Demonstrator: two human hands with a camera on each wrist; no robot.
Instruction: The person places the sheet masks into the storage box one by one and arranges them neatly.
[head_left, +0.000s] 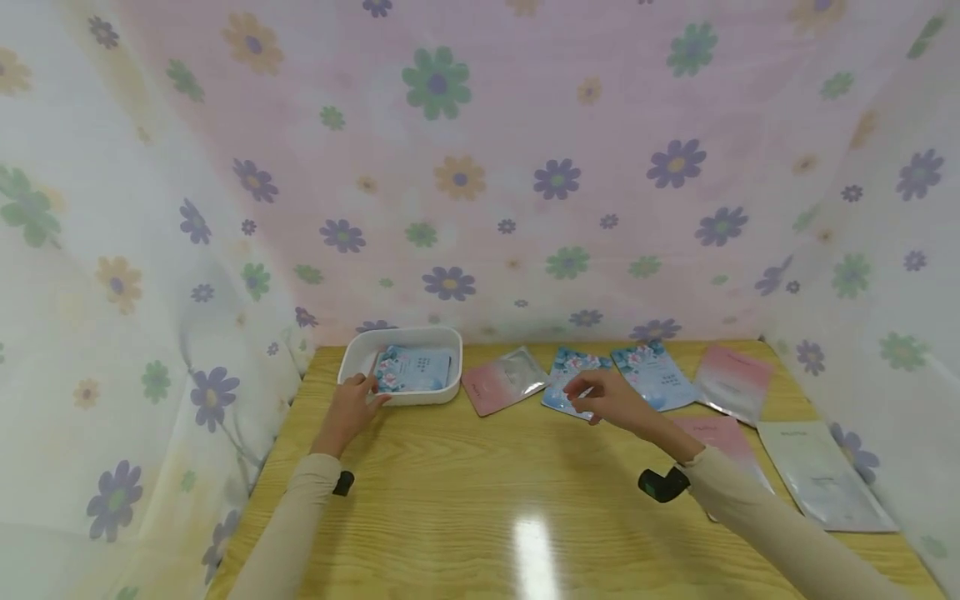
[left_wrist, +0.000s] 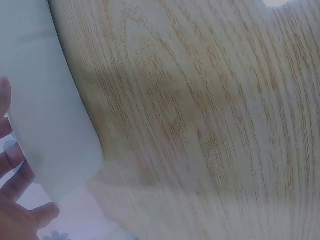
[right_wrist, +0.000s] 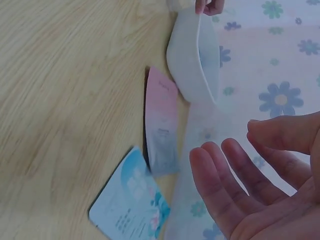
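From here I see flowered drapes (head_left: 517, 125) above the lower-frame wooden surface (head_left: 450, 508), left grip (head_left: 351, 412) pinching the tub (head_left: 420, 399), right grip (head_left: 613, 404) relaxed.

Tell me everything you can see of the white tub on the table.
The white tub is a shallow, open-topped box with rounded corners and smooth, plain walls that look like plastic. It stands upright toward the far left of the wooden table. Inside lies at least one blue flowered packet. The person's left hand grips its rim near the front left corner. A pink and silver packet lies close on its right; whether they touch is unclear.
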